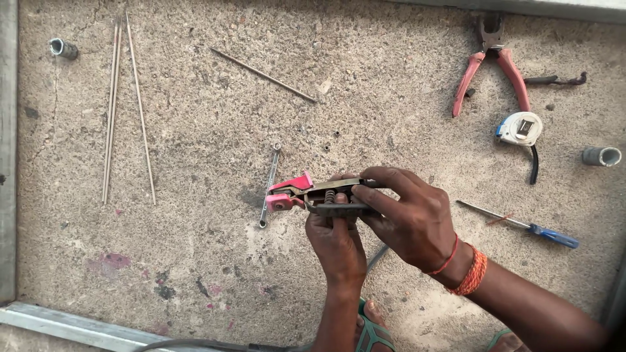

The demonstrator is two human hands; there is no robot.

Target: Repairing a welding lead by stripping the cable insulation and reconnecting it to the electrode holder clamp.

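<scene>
Both hands grip an electrode holder (313,193) above the middle of the concrete floor (195,261). The left hand (336,244) clasps its handle from below; the right hand (407,221) pinches its lever from above. A spanner (269,185) lies just left.

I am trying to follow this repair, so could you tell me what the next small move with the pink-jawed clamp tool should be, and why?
Probably steady the clamp tool and reseat its exposed spring. Both the left hand and right hand grip its body, fingers beside the spring, while the spanner and screwdriver lie untouched on the concrete floor.
</scene>
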